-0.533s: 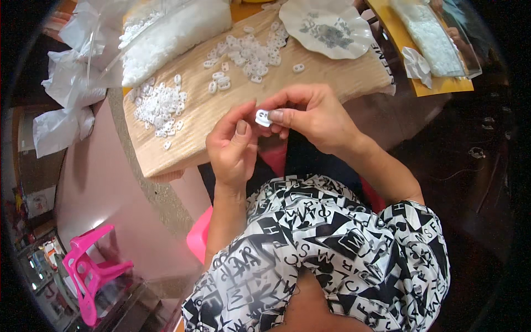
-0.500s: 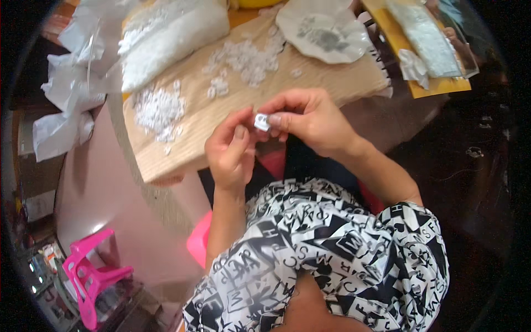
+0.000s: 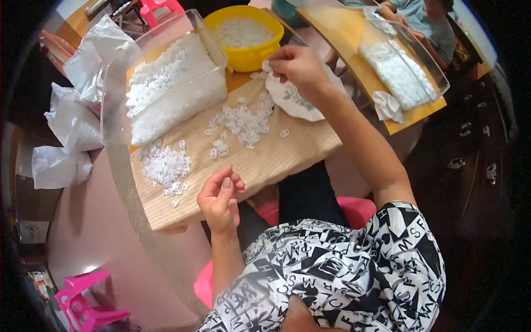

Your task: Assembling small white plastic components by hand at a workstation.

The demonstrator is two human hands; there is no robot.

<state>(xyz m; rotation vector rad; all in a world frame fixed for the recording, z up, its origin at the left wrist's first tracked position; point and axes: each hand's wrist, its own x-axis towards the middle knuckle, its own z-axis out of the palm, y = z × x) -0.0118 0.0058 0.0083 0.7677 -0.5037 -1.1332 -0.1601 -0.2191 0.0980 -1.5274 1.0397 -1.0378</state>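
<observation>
Pinching a small white piece (image 3: 267,66), the person's right hand (image 3: 298,69) hangs by the far side of the plate (image 3: 287,101), near the yellow basin (image 3: 243,60) | left hand (image 3: 220,206) half-open, loosely curled at the near edge of the board (image 3: 276,157) | white pieces in a left pile (image 3: 166,166) and a middle pile (image 3: 246,122) | clear bin (image 3: 115,120) far left

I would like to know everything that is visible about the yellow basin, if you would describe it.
The yellow basin is round and open-topped, with a smooth, slightly shiny wall that looks like plastic. It stands upright beyond the ribbed brown surface, just right of the clear bin. It contains white pieces. The right hand appears close to its right side; contact cannot be told.
</observation>
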